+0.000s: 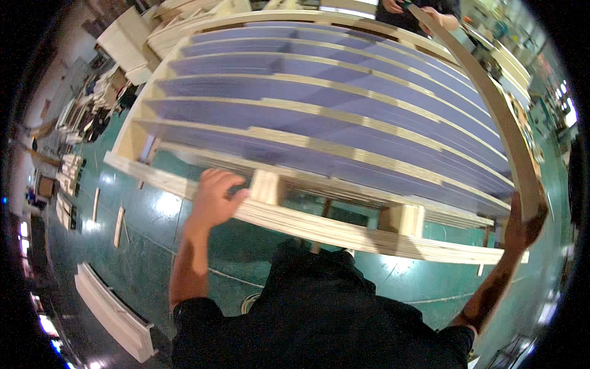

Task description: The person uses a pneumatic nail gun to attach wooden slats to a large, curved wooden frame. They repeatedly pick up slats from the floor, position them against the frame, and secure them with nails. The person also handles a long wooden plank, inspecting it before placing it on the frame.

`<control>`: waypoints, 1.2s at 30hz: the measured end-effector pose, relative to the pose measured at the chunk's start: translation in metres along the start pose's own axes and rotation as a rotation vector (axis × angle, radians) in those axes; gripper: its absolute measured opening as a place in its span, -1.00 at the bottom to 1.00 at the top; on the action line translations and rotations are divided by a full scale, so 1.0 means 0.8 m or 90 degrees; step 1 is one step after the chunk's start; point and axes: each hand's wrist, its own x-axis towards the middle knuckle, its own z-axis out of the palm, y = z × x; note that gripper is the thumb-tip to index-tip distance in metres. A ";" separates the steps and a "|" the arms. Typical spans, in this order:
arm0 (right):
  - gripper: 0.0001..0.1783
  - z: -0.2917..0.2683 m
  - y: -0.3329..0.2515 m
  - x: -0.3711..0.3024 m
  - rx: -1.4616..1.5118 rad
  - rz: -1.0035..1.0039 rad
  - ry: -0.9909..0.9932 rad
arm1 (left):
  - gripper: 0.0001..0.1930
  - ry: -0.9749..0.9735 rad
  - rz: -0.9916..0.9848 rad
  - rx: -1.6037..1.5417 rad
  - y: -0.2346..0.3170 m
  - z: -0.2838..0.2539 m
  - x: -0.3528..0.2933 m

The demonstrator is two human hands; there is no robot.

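A large wooden frame [276, 216] lies in front of me, with several pale parallel slats [344, 115] over blue-grey panels [233, 114]. At its near rail is my left hand [218, 195], fingers curled and the thumb below them. A small dark spot shows between thumb and fingers; blur hides whether it is an object. My right hand [527, 221] is closed round the near end of a long brown wooden board [501, 117]. That board runs along the frame's right side, up to another person's hands [433, 19] at the far end.
Short wooden blocks [410, 220] bridge the near rails. A pale panel-like piece [114, 312] lies on the green floor [153, 246] at lower left, with loose sticks [118, 227] beyond it. Stacked boards [129, 43] stand at the far left. The other person [418, 13] stands behind the frame.
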 end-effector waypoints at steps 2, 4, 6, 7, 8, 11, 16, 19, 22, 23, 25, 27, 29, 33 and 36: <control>-0.42 -0.027 -0.063 -0.013 -0.145 -0.048 -0.053 | -0.71 0.069 0.089 -0.071 0.004 -0.013 0.011; -0.42 -0.053 -0.122 -0.028 -0.177 -0.216 -0.045 | -0.71 0.091 0.128 -0.348 0.014 -0.014 0.012; -0.41 -0.083 -0.173 -0.046 -0.146 -0.348 -0.037 | -0.54 0.037 0.169 -0.563 0.031 -0.015 0.012; -0.41 -0.092 -0.192 -0.060 -0.092 -0.391 -0.038 | -0.43 -0.026 0.171 -0.695 0.031 -0.016 0.011; -0.40 -0.108 -0.234 -0.060 -0.123 -0.381 -0.091 | -0.32 -0.090 0.094 -0.868 0.038 -0.015 0.012; -0.37 -0.145 -0.405 -0.082 -0.159 -0.250 -0.234 | -0.15 -0.194 -0.137 -1.295 0.034 -0.036 0.047; -0.44 -0.154 -0.575 -0.171 0.370 -0.049 -0.252 | -0.14 -0.160 -0.183 -1.587 -0.009 -0.139 0.038; -0.63 -0.136 -0.702 -0.198 0.395 -0.101 -0.295 | -0.22 -0.135 -0.066 -1.500 -0.079 -0.200 -0.015; -0.90 -0.101 -0.826 -0.205 0.263 -0.393 -0.205 | -0.28 -0.112 -0.133 -1.353 -0.154 -0.243 -0.071; -0.83 -0.093 -0.862 -0.209 0.229 -0.417 -0.197 | -0.27 -0.095 -0.153 -1.320 -0.185 -0.257 -0.088; -0.85 -0.082 -0.924 -0.209 0.290 -0.439 -0.208 | -0.26 -0.064 -0.177 -1.283 -0.239 -0.288 -0.112; -0.81 -0.068 -0.995 -0.207 0.281 -0.438 -0.219 | -0.24 -0.025 -0.206 -1.240 -0.298 -0.323 -0.130; -0.78 -0.050 -1.057 -0.193 0.278 -0.455 -0.235 | -0.25 -0.039 -0.186 -1.216 -0.365 -0.353 -0.131; -0.75 0.019 -1.182 -0.195 0.263 -0.474 -0.227 | -0.29 -0.080 -0.173 -1.185 -0.508 -0.396 -0.122; -0.76 0.065 -1.257 -0.193 0.233 -0.455 -0.223 | -0.30 -0.122 -0.171 -1.184 -0.592 -0.409 -0.102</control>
